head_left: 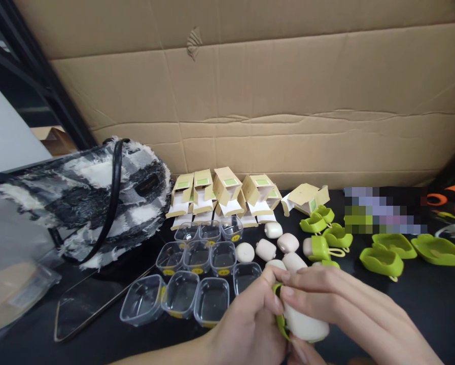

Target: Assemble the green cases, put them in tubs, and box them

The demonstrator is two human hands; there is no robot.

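My left hand [246, 319] and my right hand [349, 309] meet at the bottom centre, both closed around one white earbud case [305, 324]. A green silicone cover [279, 319] is partly wrapped on the case's left side, pinched between my thumbs and fingers. Just beyond my hands lie several bare white cases [276, 246]. Loose green covers [383, 258] are spread to the right.
Several clear plastic trays [197, 263] sit in rows left of my hands. Small tan cartons [227, 195] stand behind them against a cardboard wall [250, 101]. A black-and-white fuzzy bag [90, 203] lies at left on the black table [432, 299].
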